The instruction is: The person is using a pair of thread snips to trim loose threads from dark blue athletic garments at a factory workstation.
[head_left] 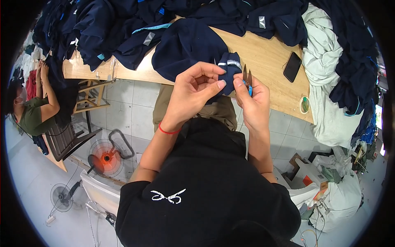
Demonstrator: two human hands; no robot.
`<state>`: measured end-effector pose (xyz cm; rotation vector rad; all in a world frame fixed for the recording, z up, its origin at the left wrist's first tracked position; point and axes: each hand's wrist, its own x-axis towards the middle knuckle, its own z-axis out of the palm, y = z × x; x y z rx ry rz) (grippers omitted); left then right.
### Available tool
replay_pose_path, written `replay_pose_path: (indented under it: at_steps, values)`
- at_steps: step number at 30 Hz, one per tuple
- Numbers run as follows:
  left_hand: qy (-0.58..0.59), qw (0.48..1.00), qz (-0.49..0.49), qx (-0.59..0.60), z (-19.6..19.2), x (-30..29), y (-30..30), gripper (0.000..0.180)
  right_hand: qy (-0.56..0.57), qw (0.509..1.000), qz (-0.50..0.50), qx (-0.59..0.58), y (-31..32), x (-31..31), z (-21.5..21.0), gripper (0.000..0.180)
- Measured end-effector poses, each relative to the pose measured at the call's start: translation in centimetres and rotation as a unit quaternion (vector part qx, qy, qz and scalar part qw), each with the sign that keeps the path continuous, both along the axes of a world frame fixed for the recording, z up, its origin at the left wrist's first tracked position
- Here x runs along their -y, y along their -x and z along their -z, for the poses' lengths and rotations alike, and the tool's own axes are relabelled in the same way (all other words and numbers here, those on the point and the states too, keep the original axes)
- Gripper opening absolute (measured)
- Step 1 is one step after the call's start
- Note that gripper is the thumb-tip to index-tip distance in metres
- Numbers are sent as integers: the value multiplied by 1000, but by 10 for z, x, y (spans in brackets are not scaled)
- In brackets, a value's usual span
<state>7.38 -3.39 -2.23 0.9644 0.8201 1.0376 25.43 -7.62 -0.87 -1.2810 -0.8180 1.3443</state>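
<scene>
Left hand (199, 84): gripping, thumb and forefinger at the near edge of a navy garment (185, 45); other fingers curled. Red cord bracelet (169, 131) at the wrist.

Right hand (252, 92): gripping a pair of small scissors (247, 75) with blue handles, blades pointing away from the wearer; thumb against the garment's narrow end.

Navy garment: one piece, dark; wide part spread on the counter (240, 45), narrow end raised between the two hands, a pale band (234, 64) across it.

Counter: light wood-toned top, in front of the wearer. Along its far side, a heap of dark garments (96, 24), some with pale tags and light-blue strips. Toward its right end, a black phone (292, 66), lying flat. Near the right corner, a small round holder (304, 105) with something green in it. Over the right end, white cloth (323, 45), hanging down past the edge.

Floor, left: an orange-centred fan (107, 158), a smaller fan (61, 197) and a dark chair (70, 138); beyond the chair, a co-worker (39, 113) in a green top, arms raised.

Floor, right: a bulging white sack (339, 201) beside an opened carton (310, 175).
</scene>
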Motion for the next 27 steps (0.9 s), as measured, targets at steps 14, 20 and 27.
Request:
replay_pose_path:
  at_steps: [14,20,27]
  values:
    - [-79,879,-438,-168,30,-40,124,31,-46,992,121,-6,-62,-5,19,21]
    - [-274,809,-123,-506,88,-16,60,89,18,993,104,45,-82,0,37,21]
    - [-104,920,-114,-360,80,-46,33,24,17,991,131,19,-63,3,35,21]
